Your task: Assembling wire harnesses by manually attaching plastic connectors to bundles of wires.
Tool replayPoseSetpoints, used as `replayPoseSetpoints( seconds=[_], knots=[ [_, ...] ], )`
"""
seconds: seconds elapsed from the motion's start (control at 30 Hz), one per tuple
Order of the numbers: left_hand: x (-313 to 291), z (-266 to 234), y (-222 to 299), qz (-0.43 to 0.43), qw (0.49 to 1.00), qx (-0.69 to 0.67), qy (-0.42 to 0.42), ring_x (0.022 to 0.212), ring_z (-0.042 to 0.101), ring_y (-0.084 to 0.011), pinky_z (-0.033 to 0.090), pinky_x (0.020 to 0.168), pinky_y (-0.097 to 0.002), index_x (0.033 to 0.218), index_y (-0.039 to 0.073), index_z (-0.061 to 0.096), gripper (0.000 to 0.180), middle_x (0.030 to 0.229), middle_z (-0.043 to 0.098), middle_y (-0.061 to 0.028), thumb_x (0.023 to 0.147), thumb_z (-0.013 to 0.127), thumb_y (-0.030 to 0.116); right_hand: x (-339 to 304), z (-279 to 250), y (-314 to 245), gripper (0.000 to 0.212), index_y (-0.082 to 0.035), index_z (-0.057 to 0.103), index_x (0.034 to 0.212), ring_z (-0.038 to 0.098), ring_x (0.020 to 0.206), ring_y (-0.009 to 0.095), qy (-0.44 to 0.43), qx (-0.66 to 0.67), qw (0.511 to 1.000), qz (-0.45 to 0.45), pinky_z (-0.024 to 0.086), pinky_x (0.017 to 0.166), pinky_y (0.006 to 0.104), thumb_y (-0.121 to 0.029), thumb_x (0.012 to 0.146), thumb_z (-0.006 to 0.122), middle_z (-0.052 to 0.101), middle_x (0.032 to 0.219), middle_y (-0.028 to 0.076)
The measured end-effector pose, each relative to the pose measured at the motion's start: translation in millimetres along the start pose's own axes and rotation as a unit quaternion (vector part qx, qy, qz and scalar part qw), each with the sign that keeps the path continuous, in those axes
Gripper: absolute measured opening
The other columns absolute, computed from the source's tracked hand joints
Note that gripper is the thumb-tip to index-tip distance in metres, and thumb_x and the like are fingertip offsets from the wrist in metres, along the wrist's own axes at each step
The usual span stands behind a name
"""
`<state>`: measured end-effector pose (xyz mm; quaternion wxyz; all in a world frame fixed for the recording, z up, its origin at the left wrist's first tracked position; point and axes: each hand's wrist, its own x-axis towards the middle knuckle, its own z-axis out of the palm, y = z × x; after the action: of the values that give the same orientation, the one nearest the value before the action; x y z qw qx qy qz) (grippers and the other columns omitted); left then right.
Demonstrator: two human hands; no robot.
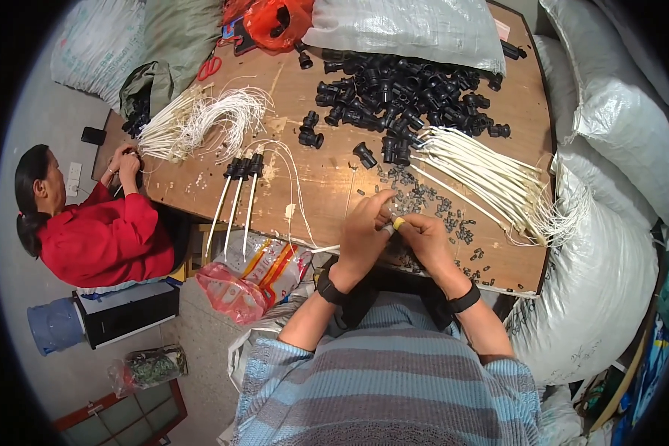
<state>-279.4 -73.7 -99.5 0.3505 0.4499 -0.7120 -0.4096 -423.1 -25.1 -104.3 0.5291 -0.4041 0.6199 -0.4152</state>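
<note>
Striped sweater (394, 379); small black pieces (447, 210) between fingers (422, 224) and white rods (485, 175).

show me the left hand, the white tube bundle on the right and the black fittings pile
Left hand (361, 238): head view, back of the hand.
White tube bundle (482, 172): head view, middle of the tubes.
Black fittings pile (386, 91): head view, middle of the heap.

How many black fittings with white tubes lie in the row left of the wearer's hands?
3: left fitting, middle fitting and right fitting, side by side on the table; none in this row looks hidden.
</note>
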Motion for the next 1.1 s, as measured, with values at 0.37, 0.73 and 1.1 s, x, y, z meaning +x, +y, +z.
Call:
replayPoseSetpoints(
  seconds=[0.37,0.73,1.1],
  knots=[
    [-3.6,3.0,-15.8,-0.061,0.998,-0.015,0.02,0.062,0.063,-0.021,0.049,0.059,-0.0278,0.081,0.007,0.07,0.017,0.071,0.062,-0.0066,0.067,0.064,-0.001,1.4,6.5,17.1,0.009,0.001,0.067,0.091,0.051,0.061,0.004,0.029,0.019,0.998,-0.055,0.04,0.052,0.022,-0.004,0.084,0.064,0.063,0.069,0.002],
    [9.7,-9.5,-3.7,0.135,0.983,0.091,0.087,0.083,0.062,-0.0219,0.048,0.064,-0.0288,0.082,0.003,0.064,0.02,0.091,0.063,-0.0098,0.065,0.06,-0.007,-11.1,-7.7,-16.4,0.018,-0.003,0.066,0.1,0.055,0.052,0.012,0.124,-0.394,0.894,-0.173,0.041,0.047,0.0282,-0.007,0.082,0.064,0.059,0.06,0.008],
    [3.8,-25.7,-4.0,-0.019,0.978,0.05,-0.202,0.081,0.064,-0.0255,0.049,0.07,-0.0334,0.104,0.006,0.062,0.035,0.09,0.064,-0.0144,0.07,0.063,0.001,-28.3,-23.5,-16.0,0.038,-0.017,0.068,0.11,0.059,0.054,0.024,0.003,-0.501,0.808,-0.311,0.045,0.046,0.0349,-0.008,0.074,0.058,0.061,0.067,0.005]
  ],
)
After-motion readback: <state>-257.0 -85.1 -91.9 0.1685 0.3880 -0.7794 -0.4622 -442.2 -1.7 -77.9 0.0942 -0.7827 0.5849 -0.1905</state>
